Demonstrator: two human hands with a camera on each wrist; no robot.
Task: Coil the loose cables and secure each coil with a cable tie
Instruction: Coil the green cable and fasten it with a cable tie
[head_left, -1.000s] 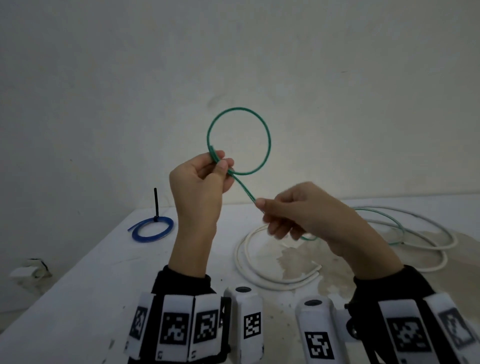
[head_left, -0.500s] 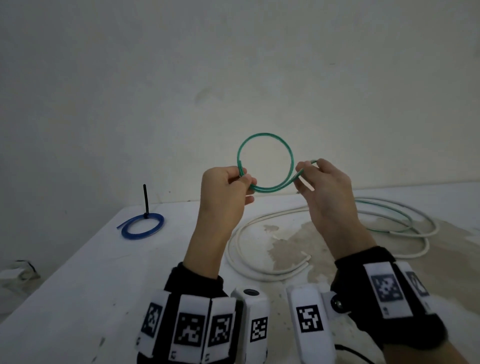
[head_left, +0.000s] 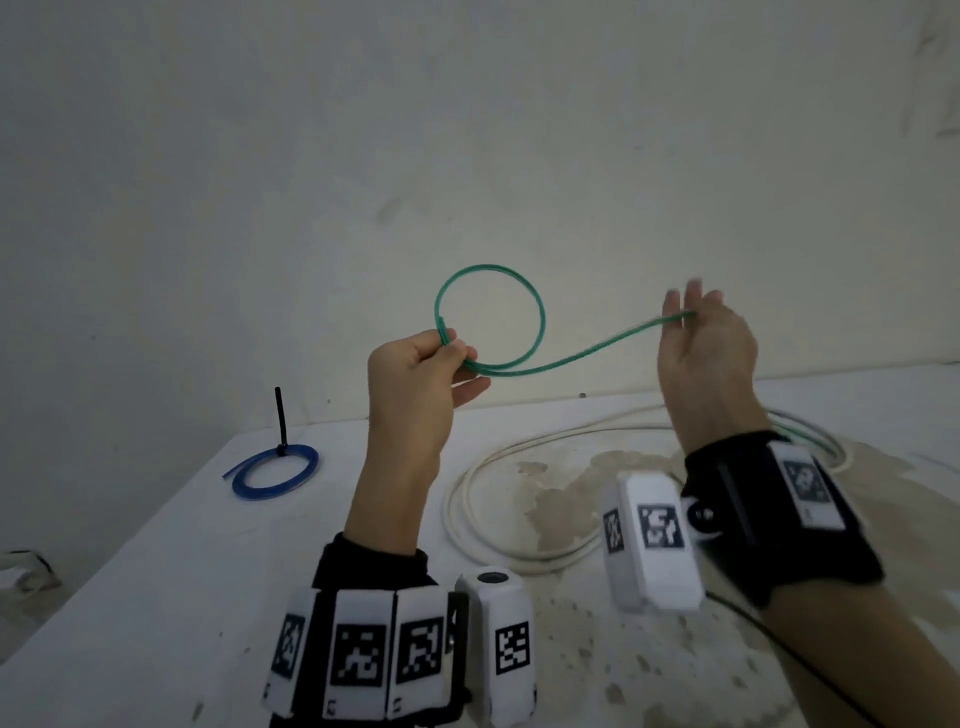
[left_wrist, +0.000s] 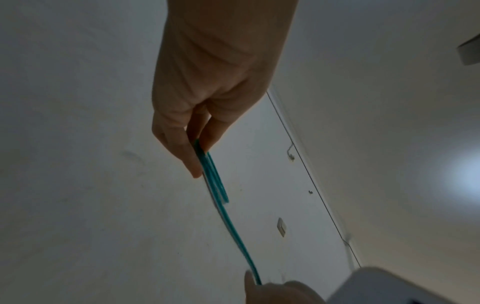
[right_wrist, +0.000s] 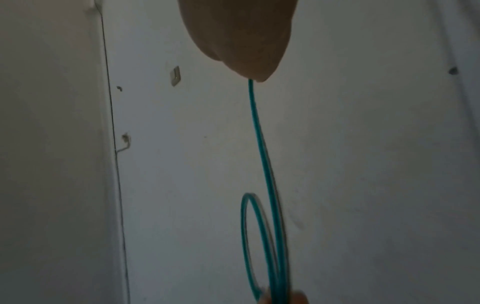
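Note:
My left hand (head_left: 457, 358) is raised over the table and pinches a green cable (head_left: 540, 322) where it crosses itself, holding a round loop upright. From that pinch the cable runs right to my right hand (head_left: 683, 314), which holds it at the fingertips with the other fingers straight. Beyond that hand the cable is hidden, and more green cable (head_left: 810, 431) lies on the table. In the left wrist view the fingers (left_wrist: 192, 164) grip two green strands (left_wrist: 213, 181). The right wrist view shows the cable (right_wrist: 262, 154) leaving under the hand (right_wrist: 241, 41).
A blue coil (head_left: 275, 467) bound by an upright black cable tie (head_left: 280, 421) lies at the far left of the white table (head_left: 156, 571). A loose white cable (head_left: 467, 519) curves over the stained middle. A wall stands right behind the table.
My right hand has moved away from the loop to the right and up, leaving a longer stretch of green cable between the hands. The left hand keeps its pinch.

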